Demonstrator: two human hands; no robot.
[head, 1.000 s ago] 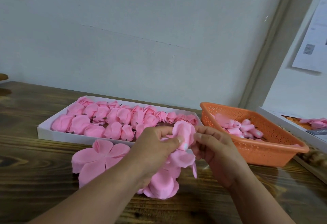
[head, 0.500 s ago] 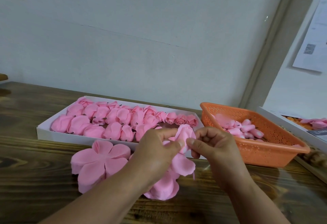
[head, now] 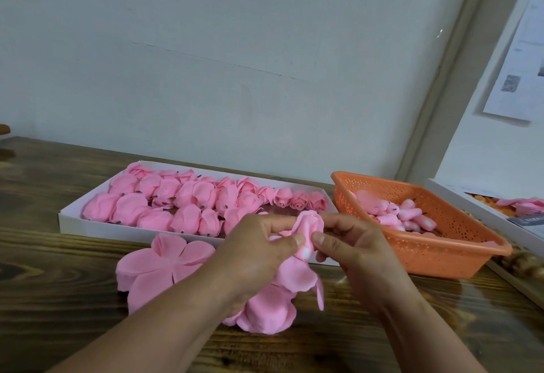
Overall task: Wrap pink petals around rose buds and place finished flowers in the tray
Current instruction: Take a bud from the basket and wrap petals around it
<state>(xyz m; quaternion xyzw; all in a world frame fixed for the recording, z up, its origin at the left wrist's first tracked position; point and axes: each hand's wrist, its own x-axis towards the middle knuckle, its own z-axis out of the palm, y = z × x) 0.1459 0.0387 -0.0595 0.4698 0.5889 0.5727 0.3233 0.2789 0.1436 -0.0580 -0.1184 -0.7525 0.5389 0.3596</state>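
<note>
Just in front of the white tray (head: 63,222), the left hand (head: 259,252) and right hand (head: 350,250) both pinch the rose bud (head: 306,227), holding its loose petals (head: 276,305) hanging for wrapping; beyond, finished flowers (head: 188,199) fill that tray.

A big pale wall (head: 235,48) fills the back, with a thin crack line across it. A grey-brown frame strip (head: 441,78) leans up on the right. A sheet of paper (head: 518,57) hangs beside it. The dark wooden tabletop (head: 44,269) is shiny.
</note>
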